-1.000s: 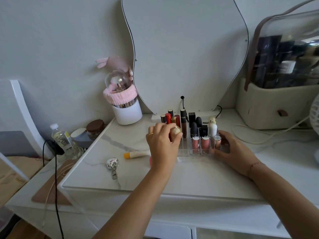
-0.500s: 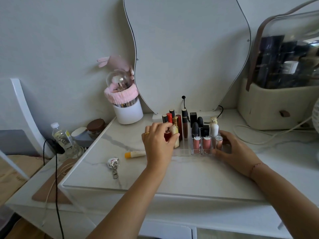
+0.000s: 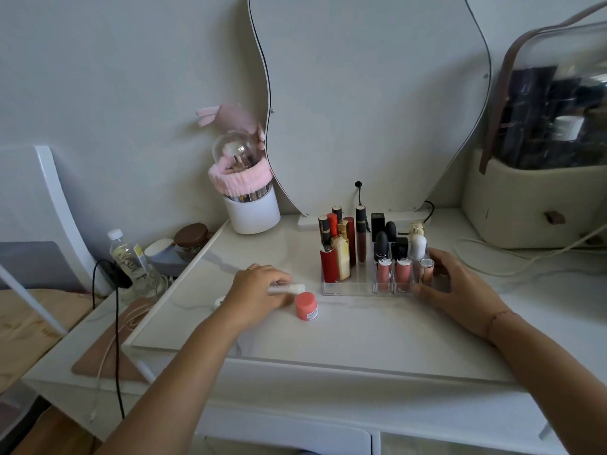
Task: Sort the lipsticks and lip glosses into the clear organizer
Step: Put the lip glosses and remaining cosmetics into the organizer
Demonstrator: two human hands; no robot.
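A water bottle [image 3: 126, 257] stands at the far left, off the white surface [image 3: 328, 330]. A jar with a brown lid [image 3: 192, 236] is just beside it. Further back, by the wall, stands a white pot [image 3: 253, 213] with a fluffy pink band round its top.

The left hand [image 3: 258, 295] is low on the surface. Its grip is closed round a white tube [image 3: 290, 288]. The fingers curl over the tube, and one end pokes out to the right. The tube lies flat on the surface, left of the organizer and not in it. A small pink jar [image 3: 306, 307] stands just beside the hand, near that end.

Next comes the clear organizer [image 3: 348, 288], in front of the wavy mirror [image 3: 377, 93]. Red, gold and dark lipsticks [image 3: 341, 254] stand upright in its left part. Three pink lip glosses [image 3: 403, 272] stand in its front right slots.

The right hand [image 3: 460, 290] grips the right end of the organizer, with the thumb at the front and the fingers round the back.

A cream case [image 3: 532, 205] with a clear lid stands far right.
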